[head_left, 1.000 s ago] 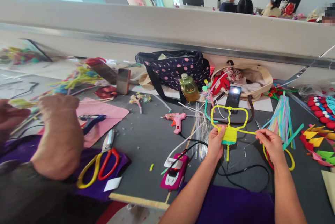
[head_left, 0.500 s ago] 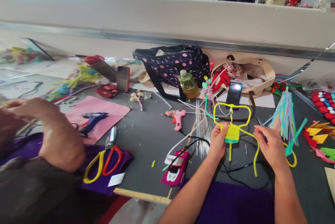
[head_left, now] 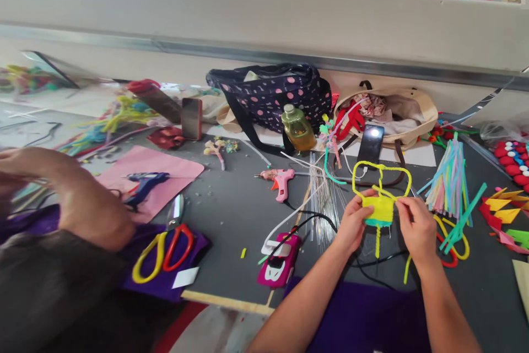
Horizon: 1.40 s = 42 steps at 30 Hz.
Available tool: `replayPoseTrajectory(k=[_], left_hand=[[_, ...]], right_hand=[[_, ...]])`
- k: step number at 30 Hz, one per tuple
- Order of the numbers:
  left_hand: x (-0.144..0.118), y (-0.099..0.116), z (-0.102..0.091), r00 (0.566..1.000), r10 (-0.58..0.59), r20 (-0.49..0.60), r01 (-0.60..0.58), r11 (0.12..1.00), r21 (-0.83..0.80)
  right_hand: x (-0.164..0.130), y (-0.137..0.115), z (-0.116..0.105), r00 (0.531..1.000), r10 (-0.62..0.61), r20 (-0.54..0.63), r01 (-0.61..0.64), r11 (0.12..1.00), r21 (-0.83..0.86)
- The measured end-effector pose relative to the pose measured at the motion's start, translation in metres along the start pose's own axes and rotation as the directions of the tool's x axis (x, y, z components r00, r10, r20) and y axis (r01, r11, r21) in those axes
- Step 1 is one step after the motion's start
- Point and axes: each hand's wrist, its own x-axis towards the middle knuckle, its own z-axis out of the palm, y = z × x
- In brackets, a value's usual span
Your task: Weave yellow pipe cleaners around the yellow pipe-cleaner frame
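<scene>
- Fingers of left hand (head_left: 354,221) pinched on left edge of woven yellow pipe-cleaner square with teal bottom edge (head_left: 380,211); thumb on front, fingertips hidden behind the weave.
- Fingers of right hand (head_left: 415,226) closed on right edge of same square; fingertips likewise hidden behind it.
- Held just above dark grey table (head_left: 231,210), in front of black phone with lit screen (head_left: 371,144).
- Yellow pipe-cleaner loop (head_left: 382,172) rising from square's top; yellow tail hanging below, loose end partly hidden by right wrist.
- Pink glue gun (head_left: 280,181) near, to the left; bundle of pastel pipe cleaners (head_left: 448,182) just right.
- Co-worker's arm (head_left: 88,204) at far left, hand blurred, its hold hard to make out.
- Red and yellow scissors (head_left: 165,245) on purple cloth beside that arm.
</scene>
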Motion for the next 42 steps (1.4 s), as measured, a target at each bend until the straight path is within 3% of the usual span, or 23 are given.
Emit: replayPoseTrajectory(k=[4, 11, 21, 25, 33, 42], left_hand=[[0.000, -0.003, 0.000, 1.000, -0.014, 0.017, 0.014, 1.000, 0.004], [0.002, -0.005, 0.001, 0.999, 0.022, 0.035, -0.020, 0.999, -0.042], [0.000, -0.004, 0.002, 1.000, -0.006, 0.006, 0.006, 0.999, -0.040], [0.000, -0.003, 0.003, 1.000, -0.008, 0.012, 0.008, 0.999, -0.034], [0.000, -0.002, 0.001, 1.000, -0.030, -0.004, 0.030, 0.998, -0.046], [-0.002, -0.001, 0.006, 1.000, -0.017, 0.008, 0.018, 0.999, -0.033]], right_hand=[[0.003, 0.003, -0.009, 0.996, 0.045, -0.082, -0.045, 0.999, 0.002], [0.003, 0.001, -0.007, 0.995, -0.103, -0.009, 0.102, 0.991, -0.092], [0.005, -0.003, -0.008, 0.981, -0.193, -0.002, 0.191, 0.975, -0.111], [0.004, -0.002, -0.008, 0.985, -0.170, -0.008, 0.168, 0.979, -0.118], [0.009, 0.010, -0.017, 0.982, 0.050, -0.182, -0.045, 0.999, 0.031], [0.005, 0.000, -0.009, 0.997, -0.063, -0.050, 0.062, 0.998, -0.011]])
